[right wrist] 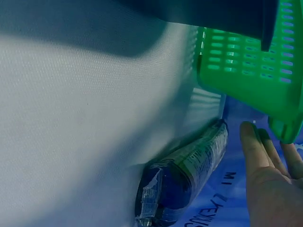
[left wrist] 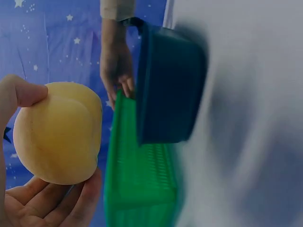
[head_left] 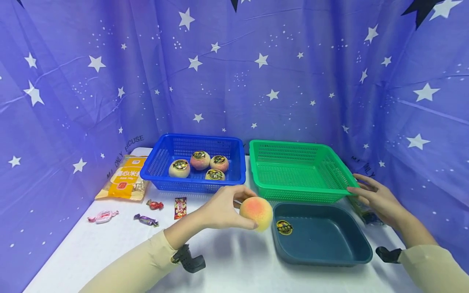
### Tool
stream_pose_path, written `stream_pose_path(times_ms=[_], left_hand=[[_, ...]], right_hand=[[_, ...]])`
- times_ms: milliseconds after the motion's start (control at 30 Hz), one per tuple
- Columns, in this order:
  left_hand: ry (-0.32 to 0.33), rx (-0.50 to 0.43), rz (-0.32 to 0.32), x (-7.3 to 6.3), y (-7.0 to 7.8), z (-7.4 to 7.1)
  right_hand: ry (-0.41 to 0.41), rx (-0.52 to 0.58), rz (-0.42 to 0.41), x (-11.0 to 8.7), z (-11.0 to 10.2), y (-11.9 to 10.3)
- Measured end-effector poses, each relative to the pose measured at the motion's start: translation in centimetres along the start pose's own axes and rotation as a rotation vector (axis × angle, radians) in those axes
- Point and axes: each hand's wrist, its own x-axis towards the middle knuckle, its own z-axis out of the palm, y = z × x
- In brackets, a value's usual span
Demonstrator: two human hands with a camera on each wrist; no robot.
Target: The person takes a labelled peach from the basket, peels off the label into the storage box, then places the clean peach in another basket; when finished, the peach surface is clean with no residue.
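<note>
My left hand (head_left: 225, 207) holds a yellow peach (head_left: 256, 213) with a reddish blush, thumb on one side and fingers on the other. It is raised in front of the baskets, beside the left edge of a dark teal basin (head_left: 322, 234). In the left wrist view the peach (left wrist: 59, 135) shows its groove between thumb and fingers. My right hand (head_left: 379, 199) is at the right front corner of a green basket (head_left: 300, 191), fingers extended and fingertips right at the rim. In the right wrist view the hand (right wrist: 272, 179) reaches up toward that basket corner (right wrist: 284, 120).
A blue basket (head_left: 198, 186) at back left contains several peaches with black-and-gold stickers. A similar sticker (head_left: 284, 227) is on the basin. Left lie an orange snack bag (head_left: 124, 179), wrapped candies (head_left: 146, 220) and a red packet (head_left: 180, 208). A plastic-wrapped package (right wrist: 184, 175) lies below the right hand.
</note>
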Motion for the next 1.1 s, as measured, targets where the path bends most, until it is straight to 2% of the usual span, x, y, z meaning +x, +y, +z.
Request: stream_pose_path(times_ms=[200, 333, 500, 700, 867, 967, 1100], left_hand=[[-0.038, 0.01, 0.025, 3.5, 2.1, -1.3], [-0.088, 0.02, 0.027, 5.7, 3.3, -2.7], [-0.156, 0.063, 0.017, 8.2, 4.6, -4.3], [-0.263, 0.109, 0.001, 11.2, 4.5, -5.5], [-0.344, 0.148, -0.028, 13.6, 4.0, -6.0], [-0.359, 0.142, -0.059, 14.8, 4.1, -6.2], [-0.338, 0.097, -0.126, 15.9, 4.4, -6.6]], right_hand=[[0.006, 0.02, -0.004, 0.3, 0.0, 0.1], [0.011, 0.021, -0.011, 0.4, 0.0, 0.3], [0.015, 0.077, -0.005, 0.3, 0.0, 0.5], [0.026, 0.137, -0.011, 0.3, 0.0, 0.8], [0.03, 0.142, -0.015, 0.5, 0.1, 1.1], [0.039, 0.155, -0.013, 0.6, 0.3, 1.3], [0.045, 0.146, 0.002, 0.8, 0.6, 1.2]])
